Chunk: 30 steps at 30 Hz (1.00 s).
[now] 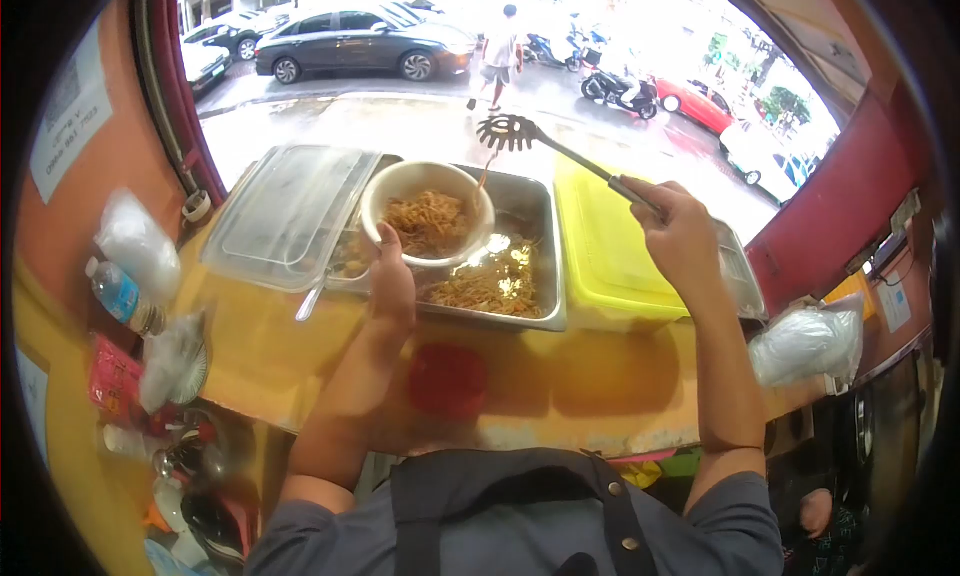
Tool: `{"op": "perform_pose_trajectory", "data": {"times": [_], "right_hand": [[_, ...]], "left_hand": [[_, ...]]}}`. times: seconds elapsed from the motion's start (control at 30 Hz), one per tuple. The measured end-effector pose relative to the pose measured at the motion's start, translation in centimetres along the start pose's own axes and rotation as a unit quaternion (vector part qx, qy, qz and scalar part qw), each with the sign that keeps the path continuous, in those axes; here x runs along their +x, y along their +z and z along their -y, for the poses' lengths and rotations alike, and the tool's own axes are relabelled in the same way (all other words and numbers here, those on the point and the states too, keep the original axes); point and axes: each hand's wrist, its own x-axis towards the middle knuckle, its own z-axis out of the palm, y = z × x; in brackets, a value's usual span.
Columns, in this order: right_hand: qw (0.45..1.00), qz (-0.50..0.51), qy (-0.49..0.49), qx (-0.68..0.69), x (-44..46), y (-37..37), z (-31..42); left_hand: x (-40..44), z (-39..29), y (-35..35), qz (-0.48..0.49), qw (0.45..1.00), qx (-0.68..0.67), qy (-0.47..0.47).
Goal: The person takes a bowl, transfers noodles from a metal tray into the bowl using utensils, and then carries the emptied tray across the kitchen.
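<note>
Small street-side food stall or shop. The counter (350,376) opened straight onto a road with a gray car (365,44), motorbikes (620,88) and a pedestrian (500,56). Metal serving tray (545,276) of noodle-like food (485,291), clear lid (290,211) and yellow lid (615,241) on containers pointed to food selling. Packed plastic bags (805,344) sat at the side; a printed sign (70,126) with a code and number was on the orange wall (60,236).

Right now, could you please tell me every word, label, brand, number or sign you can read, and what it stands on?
"0966", on the left wall's white sheet; its remaining text is too blurred.
Blue bottle label: too small and blurred.
Red packet: too blurred.
Right-hand notice: too small.
</note>
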Motion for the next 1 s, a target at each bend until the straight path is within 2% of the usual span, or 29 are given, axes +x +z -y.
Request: {"op": "perform_pose_trajectory", "data": {"times": [0.03, 0.07, 0.17, 0.2, 0.33, 0.43, 0.47, 0.57, 0.7, 0.73, 0.83, 0.9, 0.97, 1.0], "right_hand": [[1.000, 0.010, 0.003, -0.014, 0.1, 1.2, -1.0], [0.999, 0.020, 0.005, -0.027, 0.2, 2.4, -1.9], [0.979, 0.091, -0.028, -0.182, 0.1, 6.8, -1.7], [0.974, 0.074, -0.060, -0.206, 0.1, 9.2, -2.0], [0.929, 0.079, -0.115, -0.342, -0.7, 15.4, 0.1], [0.924, 0.203, -0.125, -0.299, -2.7, 11.9, 3.4], [0.919, 0.252, -0.095, -0.287, -3.0, 9.5, 5.0], [0.930, 0.299, -0.042, -0.208, -1.9, 4.6, 5.7], [0.936, 0.261, -0.047, -0.233, 0.0, 10.7, 1.5], [0.939, 0.263, -0.047, -0.215, 0.1, 12.3, 1.4], [0.967, 0.195, -0.128, -0.107, -1.8, 14.6, 1.7], [0.958, 0.225, -0.158, -0.081, -3.0, 13.1, 1.6], [0.940, 0.278, -0.189, -0.065, -2.9, 8.5, 1.8], [0.945, 0.269, -0.169, -0.083, -2.5, 7.0, 1.2]], "left_hand": [[0.0, 0.5, 0.2, -0.031, 0.998, 0.003, 0.056], [1.6, 2.4, -1.7, -0.007, 0.993, 0.034, 0.112], [2.1, 3.4, -2.1, -0.069, 0.985, 0.032, 0.156], [1.8, 2.9, -2.1, -0.063, 0.992, -0.015, 0.111], [1.2, 1.8, -1.6, -0.039, 0.992, -0.038, 0.113], [0.6, 1.2, -1.2, -0.027, 0.992, -0.062, 0.110], [0.5, 1.2, -1.1, -0.030, 0.991, -0.055, 0.120], [1.1, 2.4, -1.9, -0.029, 0.988, -0.028, 0.149], [0.3, 2.0, -0.8, -0.038, 0.987, -0.047, 0.151], [0.1, 1.9, -0.7, -0.041, 0.986, -0.051, 0.153], [0.3, 2.0, -1.0, -0.032, 0.987, -0.017, 0.154], [0.3, 2.1, -1.0, -0.047, 0.989, 0.006, 0.143], [0.3, 2.3, -1.1, -0.049, 0.988, 0.011, 0.144], [0.2, 2.1, -0.7, -0.044, 0.988, 0.003, 0.151]]}}
